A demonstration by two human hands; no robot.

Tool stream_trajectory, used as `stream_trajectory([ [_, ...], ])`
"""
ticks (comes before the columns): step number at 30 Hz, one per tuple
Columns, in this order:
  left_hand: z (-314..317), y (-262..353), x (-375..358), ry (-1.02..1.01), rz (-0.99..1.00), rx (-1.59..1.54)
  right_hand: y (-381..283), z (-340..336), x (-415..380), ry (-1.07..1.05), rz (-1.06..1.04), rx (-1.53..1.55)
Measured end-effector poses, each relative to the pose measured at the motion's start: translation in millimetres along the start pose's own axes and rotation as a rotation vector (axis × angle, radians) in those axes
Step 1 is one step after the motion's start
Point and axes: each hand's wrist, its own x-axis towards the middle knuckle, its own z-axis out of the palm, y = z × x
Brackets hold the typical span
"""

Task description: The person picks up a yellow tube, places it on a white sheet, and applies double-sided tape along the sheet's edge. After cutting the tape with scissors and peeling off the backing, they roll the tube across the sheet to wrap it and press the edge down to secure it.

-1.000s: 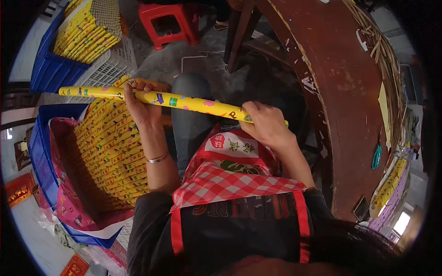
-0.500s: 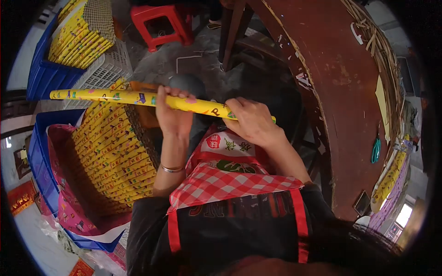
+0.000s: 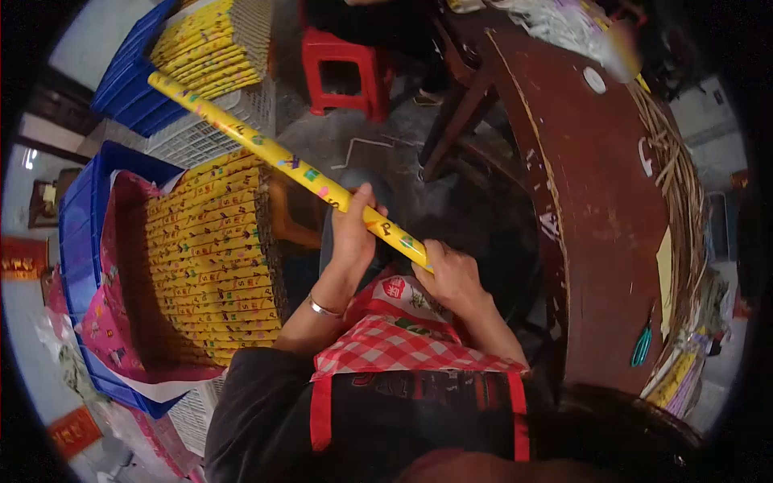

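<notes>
A long yellow paper-wrapped tube point(image 3: 294, 165) with small coloured prints slants across the middle of the head view, its far end up at the left. My left hand point(image 3: 354, 235), with a bangle at the wrist, is wrapped around it past the middle. Around the near right end closes my right hand point(image 3: 453, 276), covering that tip. Left of my hands stands a blue crate point(image 3: 78, 233) lined with pink printed paper point(image 3: 129, 338). Stacked inside it are many yellow tubes point(image 3: 217, 266) of the same pattern.
Behind stands another blue crate point(image 3: 121, 92) of yellow tubes, near a white basket point(image 3: 197, 133). A red stool point(image 3: 366, 76) is ahead, a person beside it. The brown table point(image 3: 596, 266) at right bears teal-handled scissors point(image 3: 642, 346) and dry strips point(image 3: 684, 209).
The tube has swung from nearly level to a steep slant, its left end rising and its right end lowering. Both hands moved down with it, still gripping. The camera view has shifted too.
</notes>
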Motion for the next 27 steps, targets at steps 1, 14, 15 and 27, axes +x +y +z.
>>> stream_trajectory([
  [1,8,0,-3,0.004,-0.008,0.029,2,3,-1,0.002,0.019,0.022],
  [14,-1,-54,-29,-0.207,-0.341,-0.015,23,3,2,-0.002,0.006,0.064],
  [15,-3,-56,-30,-0.211,-0.338,0.010,25,3,0,-0.037,0.053,0.077],
  [27,9,-24,-34,-0.546,-0.088,0.212,23,1,-20,-0.037,0.073,0.405],
])
